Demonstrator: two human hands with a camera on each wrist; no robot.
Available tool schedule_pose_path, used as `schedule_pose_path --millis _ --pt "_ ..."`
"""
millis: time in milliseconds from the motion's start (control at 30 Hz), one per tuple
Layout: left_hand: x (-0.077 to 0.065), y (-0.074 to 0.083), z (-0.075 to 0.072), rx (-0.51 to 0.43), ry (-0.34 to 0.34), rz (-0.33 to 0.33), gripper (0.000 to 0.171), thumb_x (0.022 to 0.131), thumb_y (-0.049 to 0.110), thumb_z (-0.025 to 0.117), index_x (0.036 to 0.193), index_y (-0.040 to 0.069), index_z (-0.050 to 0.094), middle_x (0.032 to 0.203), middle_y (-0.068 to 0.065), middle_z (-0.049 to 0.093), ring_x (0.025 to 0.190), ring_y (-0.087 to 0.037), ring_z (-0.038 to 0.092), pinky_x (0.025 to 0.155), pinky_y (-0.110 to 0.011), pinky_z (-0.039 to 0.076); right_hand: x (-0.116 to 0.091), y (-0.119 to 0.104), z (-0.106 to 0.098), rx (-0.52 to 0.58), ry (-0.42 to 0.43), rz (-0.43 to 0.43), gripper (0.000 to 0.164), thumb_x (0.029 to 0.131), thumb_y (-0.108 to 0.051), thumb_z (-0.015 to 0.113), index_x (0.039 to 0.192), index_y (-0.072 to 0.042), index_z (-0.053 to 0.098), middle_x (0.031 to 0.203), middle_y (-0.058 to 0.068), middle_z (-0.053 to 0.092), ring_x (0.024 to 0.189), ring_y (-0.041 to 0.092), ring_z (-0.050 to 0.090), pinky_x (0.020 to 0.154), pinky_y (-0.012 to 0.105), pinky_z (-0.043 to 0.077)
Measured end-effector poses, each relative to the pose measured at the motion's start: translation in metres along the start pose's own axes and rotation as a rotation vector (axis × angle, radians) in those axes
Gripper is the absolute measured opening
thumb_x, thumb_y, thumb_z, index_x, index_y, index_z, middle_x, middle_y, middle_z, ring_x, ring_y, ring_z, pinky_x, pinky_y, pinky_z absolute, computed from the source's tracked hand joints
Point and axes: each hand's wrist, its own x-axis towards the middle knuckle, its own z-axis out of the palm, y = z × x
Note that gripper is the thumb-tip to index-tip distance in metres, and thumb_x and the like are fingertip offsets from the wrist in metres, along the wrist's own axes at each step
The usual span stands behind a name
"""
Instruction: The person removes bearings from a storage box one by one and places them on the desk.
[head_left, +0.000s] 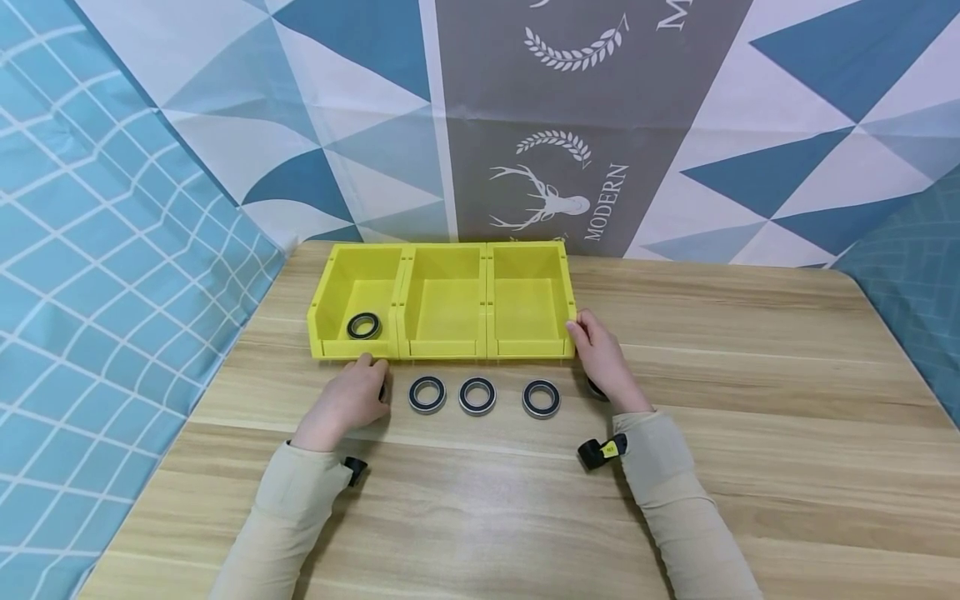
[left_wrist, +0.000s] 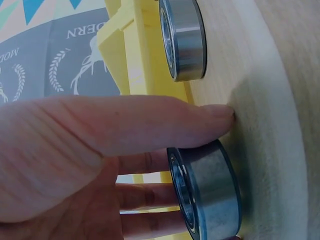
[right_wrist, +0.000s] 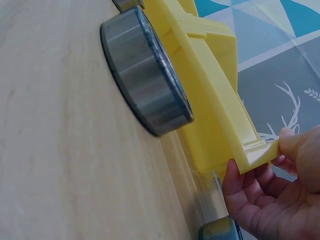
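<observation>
My left hand [head_left: 348, 398] holds a ball bearing [left_wrist: 212, 192] on the table, just in front of the left bin. The thumb lies along one side of its steel rim and the fingers reach round behind. In the head view that bearing is mostly hidden by the hand. My right hand [head_left: 602, 354] pinches the front right corner of the yellow bins [head_left: 442, 348], thumb on one side and fingers on the other. The bins form a joined row of three compartments. Another bearing [head_left: 363, 326] lies in the left compartment, near its front.
Three bearings with black seals lie in a row before the bins: a left one [head_left: 427, 394], a middle one [head_left: 477, 396] and a right one [head_left: 541, 398]. One more bearing [head_left: 596, 390] is partly hidden by my right wrist. A patterned cloth [head_left: 555, 167] hangs behind the wooden table [head_left: 480, 517].
</observation>
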Motion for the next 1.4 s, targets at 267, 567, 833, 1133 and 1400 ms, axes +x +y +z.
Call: schedule_pose_path --millis 267,567,833,1133,1400 --pt "0.000 -0.001 0.001 -0.003 0.018 0.007 0.027 0.062 0.008 0.066 0.082 0.004 0.049 0.079 -0.009 0.042 0.067 -0.023 0.041 0.059 -0.035 0.037 0.000 -0.001 0.001 0.005 -0.001 -0.002 0.026 0.090 -0.035 0.034 0.092 -0.010 0.043 0.070 0.006 0.036 0.064 0.020 0.038 0.056 0.029 0.032" --pt "0.001 -0.001 0.001 0.009 0.021 0.008 0.039 0.063 0.012 0.069 0.093 -0.002 0.048 0.083 -0.013 0.045 0.070 -0.025 0.044 0.063 -0.039 0.040 0.000 -0.001 0.000 -0.009 0.000 -0.004 0.027 0.090 -0.035 0.034 0.093 -0.010 0.043 0.071 0.006 0.038 0.065 0.021 0.039 0.057 0.029 0.032" --pt "0.002 0.000 0.003 0.023 0.017 0.020 0.034 0.064 0.015 0.071 0.087 0.001 0.049 0.082 -0.012 0.043 0.069 -0.024 0.042 0.062 -0.038 0.038 0.000 -0.002 0.000 -0.011 -0.001 -0.005 0.027 0.090 -0.035 0.034 0.093 -0.010 0.043 0.071 0.007 0.038 0.065 0.021 0.039 0.057 0.030 0.032" --pt "0.001 0.000 0.001 0.008 -0.003 0.013 0.032 0.064 0.017 0.071 0.085 0.004 0.050 0.081 -0.008 0.043 0.068 -0.022 0.041 0.061 -0.035 0.038 0.000 -0.001 0.000 -0.001 -0.003 0.001 0.025 0.090 -0.034 0.034 0.093 -0.010 0.043 0.073 0.007 0.040 0.067 0.021 0.040 0.058 0.030 0.033" --pt "0.003 -0.005 -0.008 -0.062 -0.021 0.005 0.031 0.075 0.026 0.062 0.094 0.002 0.054 0.087 -0.008 0.051 0.076 -0.021 0.050 0.068 -0.037 0.041 0.000 0.000 0.000 -0.012 -0.006 -0.005 0.030 0.089 -0.037 0.033 0.094 -0.010 0.043 0.078 0.008 0.044 0.070 0.021 0.041 0.060 0.030 0.033"
